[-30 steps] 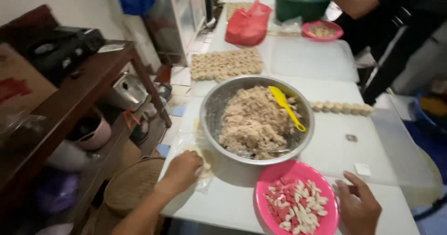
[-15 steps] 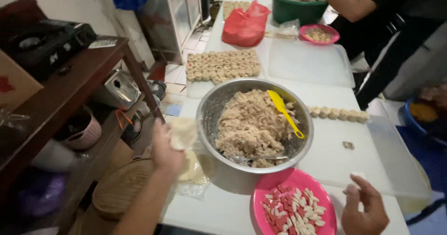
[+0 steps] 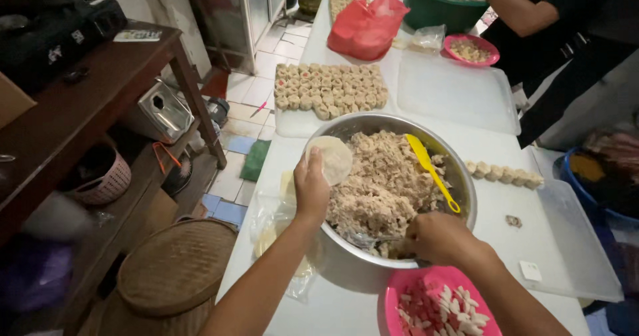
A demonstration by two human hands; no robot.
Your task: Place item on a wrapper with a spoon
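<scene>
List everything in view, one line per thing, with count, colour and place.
metal bowl: one, silver, table centre, full of filling
filling: one heap, beige, in the metal bowl
spatula: one, yellow, resting in the filling
wrapper: one, pale, round, in the left hand
pink plate: one, near edge, holding red and white pieces
dumplings: many, tan, in rows on a white tray beyond the bowl
red bag: one, far end of table
green tub: one, far end
left hand: holds the wrapper at the bowl's rim
right hand: closed, at the bowl's near edge
</scene>
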